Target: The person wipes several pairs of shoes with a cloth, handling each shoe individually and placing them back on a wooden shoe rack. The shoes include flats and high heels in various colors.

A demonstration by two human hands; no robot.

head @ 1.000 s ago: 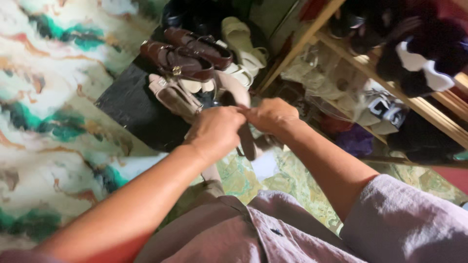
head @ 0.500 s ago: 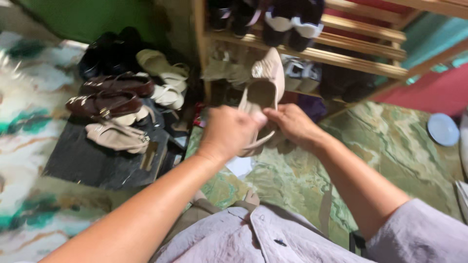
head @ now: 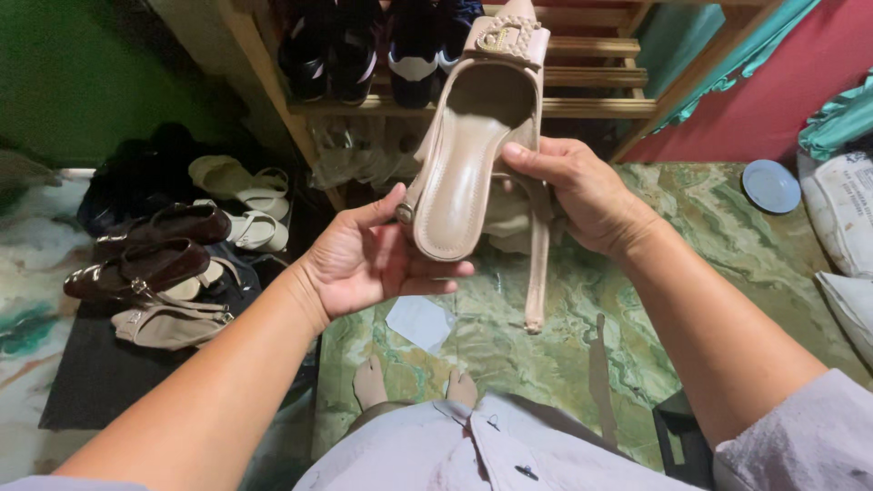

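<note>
I hold a beige high-heeled sandal [head: 473, 155] up in front of me, toe pointing up, with a gold ornament on its front band. My left hand [head: 368, 259] cups the heel end from below, thumb by the small buckle at its side. My right hand [head: 582, 195] grips the sandal's right edge together with a light cloth [head: 505, 223]. The sandal's loose ankle strap [head: 536, 273] hangs straight down from my right hand. Its matching beige sandal [head: 168, 325] lies on the dark mat at the left.
A wooden shoe rack [head: 582, 105] with dark sneakers [head: 414, 45] stands ahead. Brown shoes [head: 145, 268] and cream sandals [head: 245, 195] sit on a black mat [head: 91, 382] at left. A blue lid [head: 770, 185] and white sacks [head: 846, 218] lie on the green marbled floor [head: 727, 255].
I have lifted the sandal higher and turned its insole toward me. My left hand opened from a pinch to cup the heel, and the strap now dangles free.
</note>
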